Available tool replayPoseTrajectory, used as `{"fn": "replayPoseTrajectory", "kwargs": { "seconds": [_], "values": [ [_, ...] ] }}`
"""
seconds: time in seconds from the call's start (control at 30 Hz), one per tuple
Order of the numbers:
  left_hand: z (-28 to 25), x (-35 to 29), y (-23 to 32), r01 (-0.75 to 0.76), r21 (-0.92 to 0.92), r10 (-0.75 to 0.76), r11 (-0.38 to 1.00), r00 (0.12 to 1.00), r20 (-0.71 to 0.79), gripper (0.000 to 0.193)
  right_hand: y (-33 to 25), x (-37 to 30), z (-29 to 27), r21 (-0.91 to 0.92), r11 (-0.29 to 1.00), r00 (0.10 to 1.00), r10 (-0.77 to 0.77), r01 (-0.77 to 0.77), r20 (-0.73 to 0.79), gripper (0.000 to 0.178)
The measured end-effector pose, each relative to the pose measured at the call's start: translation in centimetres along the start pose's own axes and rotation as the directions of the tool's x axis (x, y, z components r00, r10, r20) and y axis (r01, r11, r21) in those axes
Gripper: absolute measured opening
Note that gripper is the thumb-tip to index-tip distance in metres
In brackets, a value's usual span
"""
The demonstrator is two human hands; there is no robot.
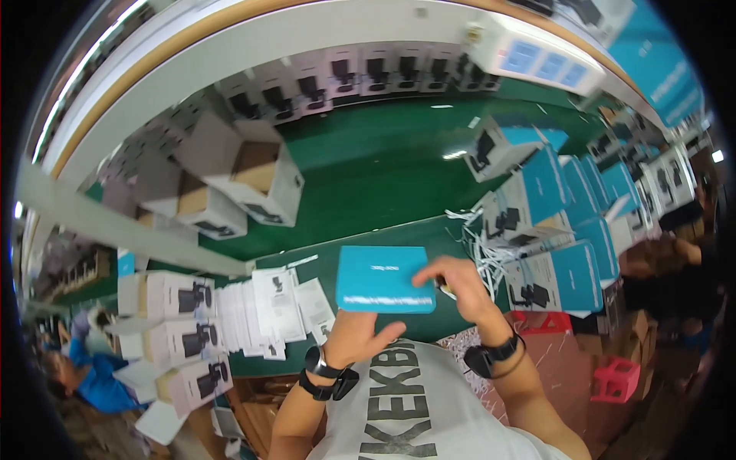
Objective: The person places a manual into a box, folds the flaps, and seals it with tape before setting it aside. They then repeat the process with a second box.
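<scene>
The left hand (354, 341), thumb apart, is under the blue box (379, 277); the half-curled right hand (461, 287) touches it; their grip I cannot tell.

Across the green tabletop (360, 180) we go: printed boxes (377, 70) lined up along the far side, open white cartons (284, 188) over at left. Nearer the front edge, overlapping leaflets (277, 308)! Swing right, a tangle of white strips (491, 267), just beside the clustered teal-and-white boxes (579, 272).

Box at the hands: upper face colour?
Teal-blue upper face with white print; best in the head view.
</scene>
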State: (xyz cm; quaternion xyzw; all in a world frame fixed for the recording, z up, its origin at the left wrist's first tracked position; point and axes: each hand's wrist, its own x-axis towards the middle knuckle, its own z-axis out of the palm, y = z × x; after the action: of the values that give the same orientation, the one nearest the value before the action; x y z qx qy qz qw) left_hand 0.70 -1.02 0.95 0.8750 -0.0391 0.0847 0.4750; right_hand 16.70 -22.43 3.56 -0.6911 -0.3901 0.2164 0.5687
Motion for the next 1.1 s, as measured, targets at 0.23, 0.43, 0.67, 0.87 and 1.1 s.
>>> {"fn": "replayPoseTrajectory", "kwargs": {
  "seconds": [0.23, 0.43, 0.67, 0.87, 1.1],
  "values": [
    [0.7, -2.5, -1.4, 0.099, -0.559, -0.231, 0.823, 0.958, -0.17, 0.033, -4.0, 4.3, 4.1, -0.393, 0.848, 0.934, -0.333, 0.357, 0.131, 0.01],
    [0.1, -2.5, -1.5, 0.037, -0.549, -0.151, 0.835, 0.975, -0.165, 0.029, -2.3, 9.1, 8.2, -0.335, 0.765, 0.835, -0.496, 0.551, 0.239, 0.008],
    [-1.0, -3.0, -1.7, 0.071, -0.531, -0.149, 0.844, 0.983, -0.104, 0.03, -2.5, 9.6, 8.6, -0.311, 0.784, 0.841, -0.477, 0.538, 0.255, 0.009],
    [-1.4, -3.2, -1.9, 0.031, -0.425, -0.084, 0.905, 0.991, -0.108, 0.03, -2.2, 9.2, 8.8, -0.279, 0.807, 0.843, -0.431, 0.519, 0.322, 0.013],
    [-1.0, -3.7, -2.6, 0.083, -0.512, -0.136, 0.855, 0.988, -0.066, 0.043, -4.7, 6.9, 7.9, -0.197, 0.887, 0.875, -0.333, 0.417, 0.351, 0.012]
  ]
}}
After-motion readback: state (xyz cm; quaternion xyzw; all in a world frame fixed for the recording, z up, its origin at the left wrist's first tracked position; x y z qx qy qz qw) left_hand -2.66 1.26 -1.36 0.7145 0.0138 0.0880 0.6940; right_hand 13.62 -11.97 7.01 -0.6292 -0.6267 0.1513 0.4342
